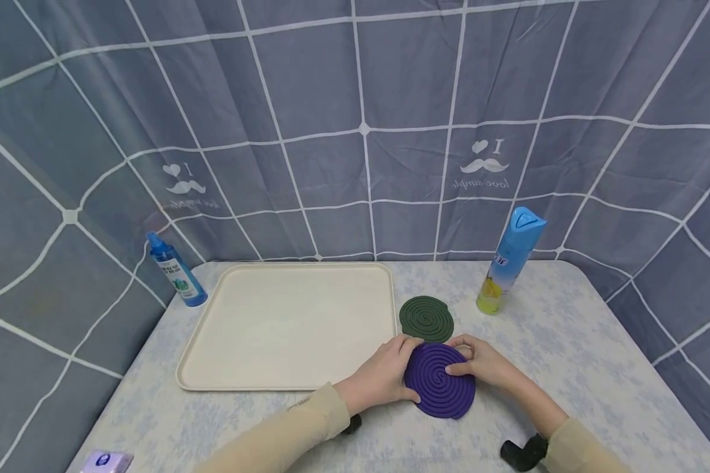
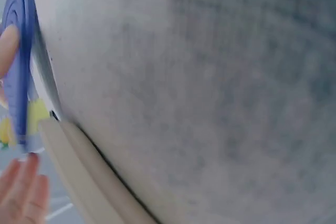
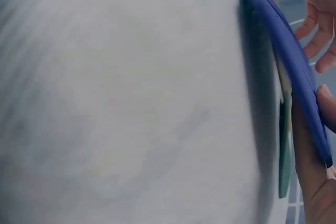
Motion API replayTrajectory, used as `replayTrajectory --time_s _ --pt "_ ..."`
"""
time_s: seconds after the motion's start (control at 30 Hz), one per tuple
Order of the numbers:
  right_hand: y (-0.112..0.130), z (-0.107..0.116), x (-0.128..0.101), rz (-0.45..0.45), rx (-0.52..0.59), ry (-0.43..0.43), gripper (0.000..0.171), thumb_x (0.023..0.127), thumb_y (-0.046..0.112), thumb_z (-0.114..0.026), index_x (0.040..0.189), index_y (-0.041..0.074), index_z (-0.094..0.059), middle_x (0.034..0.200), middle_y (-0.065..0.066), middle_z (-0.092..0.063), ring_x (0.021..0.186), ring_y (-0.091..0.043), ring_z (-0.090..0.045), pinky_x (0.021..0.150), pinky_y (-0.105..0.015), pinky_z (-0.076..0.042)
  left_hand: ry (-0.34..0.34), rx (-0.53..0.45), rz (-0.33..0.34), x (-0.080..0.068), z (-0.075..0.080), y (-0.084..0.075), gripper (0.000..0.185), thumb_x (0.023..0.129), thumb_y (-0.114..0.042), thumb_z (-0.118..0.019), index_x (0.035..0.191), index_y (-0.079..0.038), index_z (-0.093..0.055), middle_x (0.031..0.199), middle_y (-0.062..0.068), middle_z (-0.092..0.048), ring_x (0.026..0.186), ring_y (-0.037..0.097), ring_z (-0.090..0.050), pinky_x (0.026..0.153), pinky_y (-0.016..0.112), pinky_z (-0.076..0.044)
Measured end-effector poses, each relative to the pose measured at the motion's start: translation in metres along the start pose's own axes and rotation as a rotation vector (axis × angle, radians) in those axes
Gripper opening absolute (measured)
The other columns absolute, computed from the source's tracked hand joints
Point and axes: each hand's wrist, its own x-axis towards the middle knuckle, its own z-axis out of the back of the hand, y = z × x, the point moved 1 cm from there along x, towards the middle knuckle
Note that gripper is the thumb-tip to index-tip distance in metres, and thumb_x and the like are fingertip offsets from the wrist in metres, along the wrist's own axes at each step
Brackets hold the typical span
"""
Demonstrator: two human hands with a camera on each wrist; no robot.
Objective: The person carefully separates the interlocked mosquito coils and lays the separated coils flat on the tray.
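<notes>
A round purple coaster [image 1: 440, 381] with a spiral of ridges is tilted above the table, near the tray's right corner. My right hand [image 1: 484, 360] pinches its right side, thumb on the ridged face and a finger beneath it, as the right wrist view shows. Beside the left edge is my left hand [image 1: 384, 371], its thumb at the rim and its other fingers stretched out straight. In the left wrist view the fingertips [image 2: 32, 163] lie just off the purple rim. Behind it a dark green spiral coaster [image 1: 426, 318] lies flat, its near edge partly hidden.
A cream tray [image 1: 296, 322] takes up the table's left and middle. A blue spray bottle [image 1: 176, 270] stands at the left back, a blue and yellow spray can [image 1: 509, 259] at the right back. A purple packet [image 1: 108, 462] lies front left. Behind hangs a grey checked curtain [image 1: 402, 79].
</notes>
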Motion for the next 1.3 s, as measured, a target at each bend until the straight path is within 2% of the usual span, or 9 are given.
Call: replayTrajectory --time_s 0.17,0.27,0.37,0.53,0.73,0.83,0.93,1.07,1.3 --pt "0.013 0.001 -0.002 -0.009 0.003 -0.063 0.063 0.086 0.017 -0.076 0.135 -0.008 -0.047 0.114 -0.016 -0.071 0.091 -0.014 -0.068 0.078 -0.030 -0.055 -0.065 -0.398 0.160 -0.003 0.007 0.007 0.090 0.079 -0.042 -0.082 0.147 -0.007 -0.034 0.137 0.009 -0.046 0.118 0.019 -0.055 0.100 0.030 -0.050" --pt "0.026 0.000 -0.001 0.016 0.055 -0.082 0.065 0.087 0.019 -0.075 0.138 -0.008 -0.045 0.120 -0.017 -0.069 0.094 -0.012 -0.068 0.081 -0.029 -0.056 -0.109 -0.673 0.268 -0.003 0.011 0.012 0.080 0.082 -0.040 -0.079 0.143 -0.006 -0.040 0.132 0.008 -0.054 0.114 0.020 -0.059 0.096 0.032 -0.052" --pt "0.039 -0.004 0.001 0.056 0.130 -0.083 0.065 0.089 0.018 -0.073 0.140 -0.008 -0.043 0.122 -0.017 -0.068 0.093 -0.010 -0.069 0.081 -0.028 -0.057 -0.147 -0.905 0.352 -0.003 0.013 0.015 0.068 0.085 -0.039 -0.076 0.137 -0.005 -0.048 0.125 0.009 -0.062 0.110 0.023 -0.063 0.093 0.035 -0.054" --pt "0.056 -0.020 0.008 0.106 0.268 -0.120 0.057 0.090 0.011 -0.070 0.137 -0.009 -0.044 0.113 -0.009 -0.071 0.088 -0.009 -0.070 0.077 -0.027 -0.059 -0.232 -1.127 0.406 -0.003 0.016 0.013 0.062 0.089 -0.038 -0.071 0.140 -0.008 -0.052 0.131 0.013 -0.063 0.120 0.028 -0.062 0.102 0.042 -0.050" --pt "0.068 -0.040 0.013 0.112 0.350 -0.190 0.050 0.089 0.006 -0.069 0.131 -0.010 -0.047 0.110 -0.006 -0.071 0.087 -0.007 -0.069 0.077 -0.023 -0.058 -0.436 -1.278 0.514 -0.003 0.016 0.010 0.057 0.087 -0.030 -0.074 0.134 -0.003 -0.057 0.128 0.016 -0.065 0.116 0.027 -0.064 0.101 0.039 -0.051" --pt "0.071 -0.046 0.014 0.109 0.349 -0.211 0.048 0.089 0.006 -0.070 0.130 -0.009 -0.049 0.112 -0.009 -0.070 0.086 -0.008 -0.069 0.077 -0.023 -0.058 -0.495 -1.320 0.546 -0.004 0.017 0.011 0.054 0.085 -0.026 -0.076 0.131 -0.001 -0.060 0.125 0.017 -0.067 0.112 0.025 -0.066 0.099 0.036 -0.053" --pt "0.070 -0.048 0.016 0.094 0.332 -0.232 0.048 0.090 0.008 -0.070 0.130 -0.007 -0.050 0.114 -0.011 -0.070 0.088 -0.009 -0.068 0.077 -0.023 -0.057 -0.504 -1.306 0.560 -0.005 0.015 0.014 0.054 0.084 -0.024 -0.078 0.130 -0.001 -0.061 0.123 0.017 -0.068 0.110 0.025 -0.067 0.098 0.036 -0.053" --pt "0.071 -0.047 0.016 0.081 0.286 -0.283 0.045 0.092 0.018 -0.070 0.130 -0.002 -0.054 0.108 -0.004 -0.069 0.087 -0.007 -0.066 0.075 -0.021 -0.056 -0.491 -1.258 0.567 -0.007 0.015 0.017 0.054 0.082 -0.024 -0.079 0.128 0.000 -0.062 0.121 0.018 -0.068 0.109 0.027 -0.067 0.097 0.038 -0.053" --pt "0.071 -0.043 0.017 0.115 0.181 -0.395 0.034 0.091 0.022 -0.072 0.117 0.002 -0.066 0.096 0.000 -0.069 0.080 -0.007 -0.065 0.071 -0.022 -0.056 -0.483 -1.220 0.584 -0.010 0.017 0.016 0.051 0.081 -0.025 -0.080 0.124 -0.001 -0.065 0.116 0.017 -0.071 0.104 0.026 -0.069 0.093 0.037 -0.056"
